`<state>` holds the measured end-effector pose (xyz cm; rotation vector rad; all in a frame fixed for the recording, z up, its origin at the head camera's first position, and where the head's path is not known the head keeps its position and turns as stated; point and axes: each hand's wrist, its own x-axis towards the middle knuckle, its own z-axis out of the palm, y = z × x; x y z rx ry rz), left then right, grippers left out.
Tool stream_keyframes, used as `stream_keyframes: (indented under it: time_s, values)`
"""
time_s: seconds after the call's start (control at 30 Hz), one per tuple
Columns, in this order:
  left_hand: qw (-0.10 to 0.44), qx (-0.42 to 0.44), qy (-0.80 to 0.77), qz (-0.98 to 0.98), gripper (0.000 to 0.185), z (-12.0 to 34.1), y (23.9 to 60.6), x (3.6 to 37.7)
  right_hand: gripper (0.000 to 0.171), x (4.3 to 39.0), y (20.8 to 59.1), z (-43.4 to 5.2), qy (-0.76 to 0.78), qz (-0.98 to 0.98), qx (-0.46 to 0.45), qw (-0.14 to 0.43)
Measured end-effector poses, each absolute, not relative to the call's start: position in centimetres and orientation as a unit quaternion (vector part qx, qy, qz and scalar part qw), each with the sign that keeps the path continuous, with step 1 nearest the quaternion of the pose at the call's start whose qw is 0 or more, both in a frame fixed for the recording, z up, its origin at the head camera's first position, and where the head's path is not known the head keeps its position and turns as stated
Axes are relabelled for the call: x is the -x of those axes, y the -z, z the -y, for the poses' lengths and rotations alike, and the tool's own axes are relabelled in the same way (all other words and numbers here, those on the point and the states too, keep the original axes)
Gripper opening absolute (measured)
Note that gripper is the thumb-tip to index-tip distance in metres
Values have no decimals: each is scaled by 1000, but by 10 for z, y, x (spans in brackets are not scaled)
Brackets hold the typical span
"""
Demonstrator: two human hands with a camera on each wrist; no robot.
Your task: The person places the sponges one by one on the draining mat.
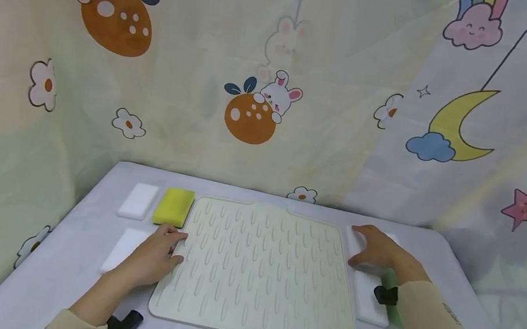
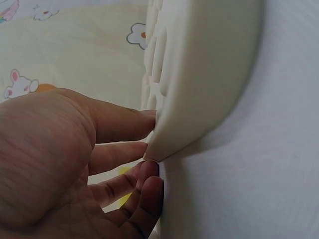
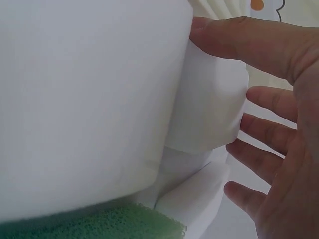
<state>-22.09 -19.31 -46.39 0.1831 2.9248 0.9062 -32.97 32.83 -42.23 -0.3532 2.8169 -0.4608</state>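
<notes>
A cream mat (image 1: pixel 259 272) with rows of raised ovals and rounded corners lies flat on the table. My left hand (image 1: pixel 156 257) rests at its left edge; in the left wrist view its thumb and a finger touch the mat's rim (image 2: pixel 199 89), the other fingers loosely bent beside it. To the right of the mat, my right hand (image 1: pixel 378 249) reaches over a white block (image 1: pixel 354 242), fingers spread. In the right wrist view, the thumb meets the edge of a nearer white block (image 3: pixel 84 109), and the fingertips reach the side of another white block (image 3: pixel 212 104).
Left of the mat are a yellow sponge (image 1: pixel 173 207), a white block (image 1: pixel 138 201) and another white block (image 1: pixel 124 246) partly behind my left hand. On the right, a green scouring pad (image 3: pixel 114 221) sits beside a white block (image 1: pixel 369 301). A printed cloth (image 1: pixel 192 87) hangs behind the table.
</notes>
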Motion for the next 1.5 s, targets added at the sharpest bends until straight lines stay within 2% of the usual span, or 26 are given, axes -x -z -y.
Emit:
stream_keyframes:
  time_s: [0.93, 1.5]
  values:
    - [27, -67, -294, -953, 54, 192, 465, 222, 100, 323, 399, -316, 133, -973, 132, 133]
    - [28, -68, -291, -954, 54, 193, 466, 222, 97, 311, 386, -286, 114, -972, 169, 114]
